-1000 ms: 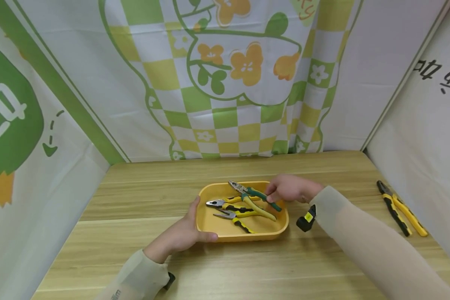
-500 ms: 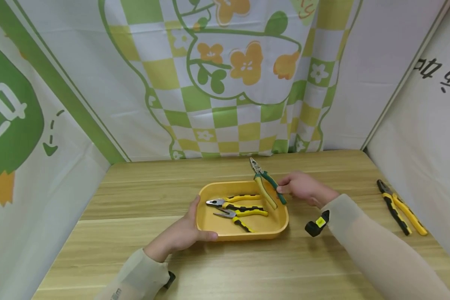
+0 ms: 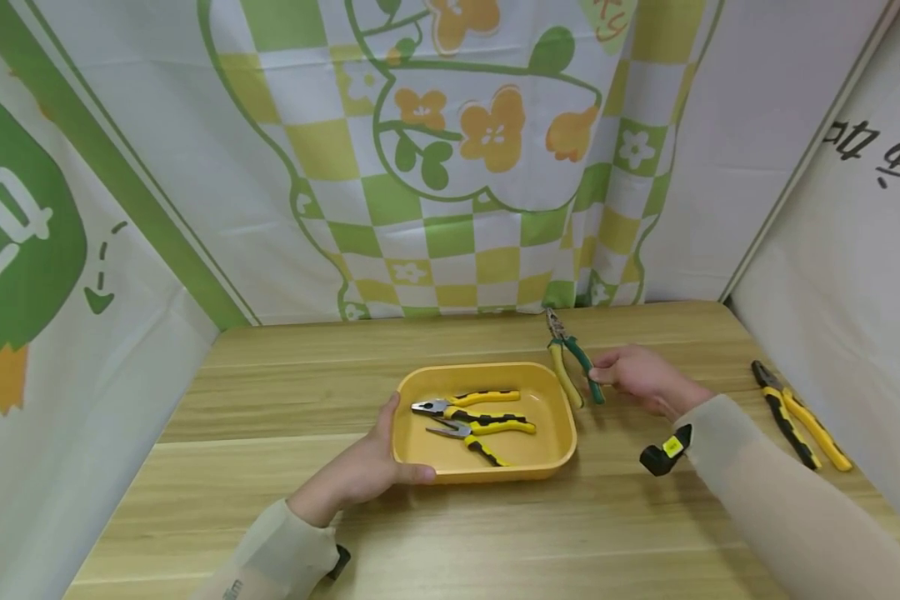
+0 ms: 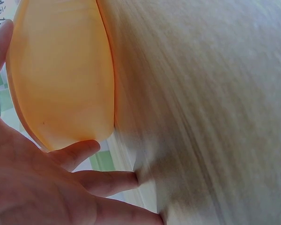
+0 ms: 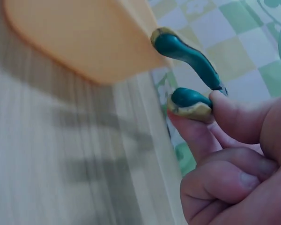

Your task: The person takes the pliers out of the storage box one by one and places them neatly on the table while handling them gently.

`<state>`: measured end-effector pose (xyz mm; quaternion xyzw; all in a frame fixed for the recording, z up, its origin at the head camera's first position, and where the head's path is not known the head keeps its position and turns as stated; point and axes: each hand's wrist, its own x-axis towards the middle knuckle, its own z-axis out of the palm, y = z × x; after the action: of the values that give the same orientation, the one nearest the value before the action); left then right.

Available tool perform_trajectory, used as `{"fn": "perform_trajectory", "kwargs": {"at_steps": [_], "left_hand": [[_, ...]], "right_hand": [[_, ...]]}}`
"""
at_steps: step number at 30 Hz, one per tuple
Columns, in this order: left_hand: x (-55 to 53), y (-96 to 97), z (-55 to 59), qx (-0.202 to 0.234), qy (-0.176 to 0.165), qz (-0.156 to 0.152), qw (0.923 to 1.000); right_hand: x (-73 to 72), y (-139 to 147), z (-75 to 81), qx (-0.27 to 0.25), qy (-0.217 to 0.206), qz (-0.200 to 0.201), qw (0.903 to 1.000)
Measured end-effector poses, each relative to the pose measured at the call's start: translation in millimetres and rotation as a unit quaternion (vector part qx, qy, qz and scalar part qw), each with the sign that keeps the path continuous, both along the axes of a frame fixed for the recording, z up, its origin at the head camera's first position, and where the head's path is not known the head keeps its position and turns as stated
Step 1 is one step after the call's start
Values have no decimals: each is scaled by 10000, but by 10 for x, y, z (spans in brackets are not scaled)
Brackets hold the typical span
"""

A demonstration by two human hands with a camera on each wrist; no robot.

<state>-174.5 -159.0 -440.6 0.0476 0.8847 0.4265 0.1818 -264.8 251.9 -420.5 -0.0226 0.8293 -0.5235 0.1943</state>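
Smooth, bow-handled green-and-yellow metal pliers [image 3: 561, 336] were pinched by the right hand [image 3: 637, 373] above the wood-grained worktop [image 3: 292, 392], just beside the rounded yellow plastic tray [image 3: 495, 476]. Their long axis was run far-to-near, the nose pointed away and slightly left. The tray's left end was spanned by the left hand [image 3: 367, 467], fingers spread.

Plain yellow tray [image 3: 495, 477], yellow-and-black-handled pliers [image 3: 487, 416] inside, green-and-yellow-handled pliers [image 3: 582, 358] to the right, light-brown wood-grain table [image 3: 285, 392], far green, yellow and white checked curtain [image 3: 450, 236]

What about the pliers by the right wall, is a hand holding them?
No, the black-and-yellow pliers lie on the table, while the right hand pinches the green-and-yellow pliers.
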Motion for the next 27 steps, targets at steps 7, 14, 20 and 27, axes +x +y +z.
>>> {"fn": "perform_trajectory", "kwargs": {"at_steps": [7,14,20,27], "left_hand": [[3,-7,3,-22,-15,18,10000],[7,-11,-14,33,-3,24,10000],[14,-11,-3,-38,-21,33,10000],[12,-3,2,-130,-2,-2,9999]], "right_hand": [[53,200,-94,659,325,-120,9972],[178,291,-170,1630,442,275,9852],[201,262,-228,1834,327,313,9820],[237,145,-101,3191,906,1075,9372]]}}
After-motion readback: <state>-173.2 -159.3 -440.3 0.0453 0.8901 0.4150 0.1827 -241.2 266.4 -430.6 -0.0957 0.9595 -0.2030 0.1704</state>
